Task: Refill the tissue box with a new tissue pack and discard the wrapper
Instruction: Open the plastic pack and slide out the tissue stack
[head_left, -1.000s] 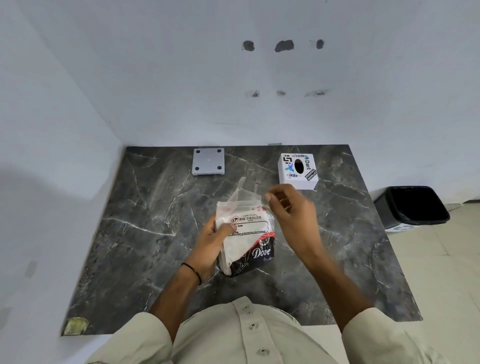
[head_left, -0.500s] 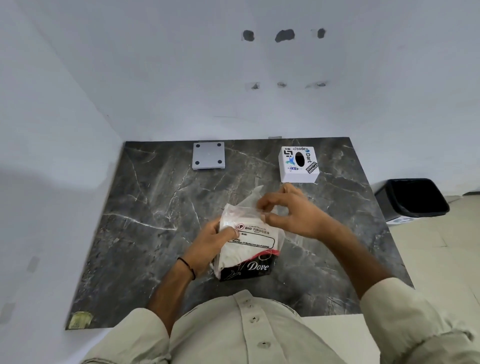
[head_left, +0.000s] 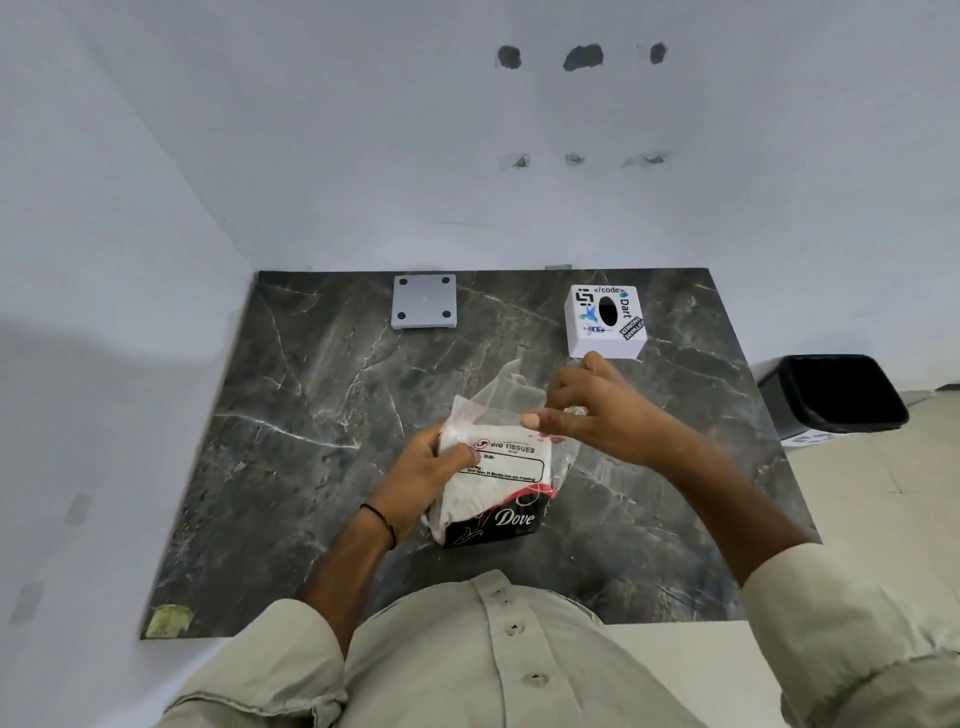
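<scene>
Since half a second ago the right hand has slid rightward off the pack's top, drawing the wrapper mouth wider. Near the counter's front edge, the left hand clamps the clear plastic-wrapped tissue pack with a black printed end by its left side, thumb across the label. Right-hand fingers pinch the loose clear plastic wrapper at its torn top. Unwrapping looks to be the step in hand; next the tissues must be pulled free of the film. Farther back, the white stickered tissue box stands near the dark marble counter's far right corner, a grey square plate near the far edge. Beyond the right edge, a black bin sits on the floor.
</scene>
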